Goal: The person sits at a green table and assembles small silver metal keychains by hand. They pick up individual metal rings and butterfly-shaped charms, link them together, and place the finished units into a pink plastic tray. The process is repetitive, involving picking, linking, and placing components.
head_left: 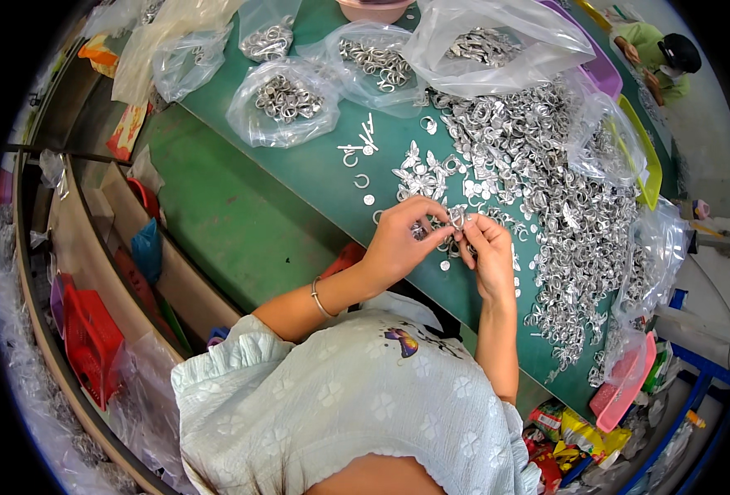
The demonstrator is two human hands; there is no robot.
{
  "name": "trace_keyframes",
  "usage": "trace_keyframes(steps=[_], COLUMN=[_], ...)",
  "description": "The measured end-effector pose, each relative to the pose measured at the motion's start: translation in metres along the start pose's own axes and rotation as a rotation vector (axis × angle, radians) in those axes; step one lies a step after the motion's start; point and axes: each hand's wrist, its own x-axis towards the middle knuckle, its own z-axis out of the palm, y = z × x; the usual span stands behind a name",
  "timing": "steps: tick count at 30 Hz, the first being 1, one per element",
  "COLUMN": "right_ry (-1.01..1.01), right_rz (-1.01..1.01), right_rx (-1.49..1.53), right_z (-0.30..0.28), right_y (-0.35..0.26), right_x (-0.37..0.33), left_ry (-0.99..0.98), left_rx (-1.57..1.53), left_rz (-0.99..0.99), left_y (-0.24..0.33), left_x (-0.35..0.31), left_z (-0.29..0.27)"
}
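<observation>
Above the green table [332,186], my left hand [402,239] and my right hand [490,252] meet, fingers closed at the tips. Between them is a small silver metal piece [456,216], pinched by both; its exact shape is too small to make out. More silver pieces lie under and behind my fingers, partly hidden. Just beyond are flat silver leaf- or butterfly-shaped pieces [419,175]. A large spread heap of silver rings and castings [538,177] lies to the right of my hands. Loose open rings [362,180] and small discs are scattered to the left.
Clear plastic bags of silver parts [287,103] stand along the far side. Yellow-green [650,165] and pink trays [625,384] sit at the right edge. A red basket [89,342] is in the shelving at left. Another person in green [647,49] is at the far right.
</observation>
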Motion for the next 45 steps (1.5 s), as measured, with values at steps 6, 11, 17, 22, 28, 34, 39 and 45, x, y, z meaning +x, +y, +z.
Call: trace_keyframes(steps=[6,11,17,22,28,34,39,45], right_ry=[-0.043,-0.016,0.052,-0.032,0.012,0.017,0.02,0.069], right_rz=[0.05,0.069,-0.011,0.026,0.001,0.021,-0.043,-0.175], right_rx=[0.117,0.025,-0.019,0.066,0.089,0.081,0.015,-0.064], right_z=[-0.001,0.001,0.005,-0.001,0.0,0.0,0.002,0.006], right_y=[0.002,0.003,0.0,0.006,0.006,0.008,0.009,0.014], right_x=[0.0,-0.002,-0.004,-0.004,-0.004,-0.004,-0.005,-0.007], left_ry=[0.049,0.039,-0.035,-0.045,-0.077,-0.235,-0.232,-0.34], left_rx=[-0.056,0.142,0.339,0.367,-0.025,-0.773,-0.754,-0.584], left_rz=[-0.041,0.143,0.259,0.272,0.0,-0.519,-0.588,-0.713], left_y=[-0.013,-0.007,-0.005,-0.007,0.004,-0.007,-0.011,-0.006], left_x=[0.001,0.003,0.003,0.003,0.005,0.009,0.007,0.013], left_z=[0.003,0.001,0.0,-0.002,-0.003,-0.016,-0.014,-0.018])
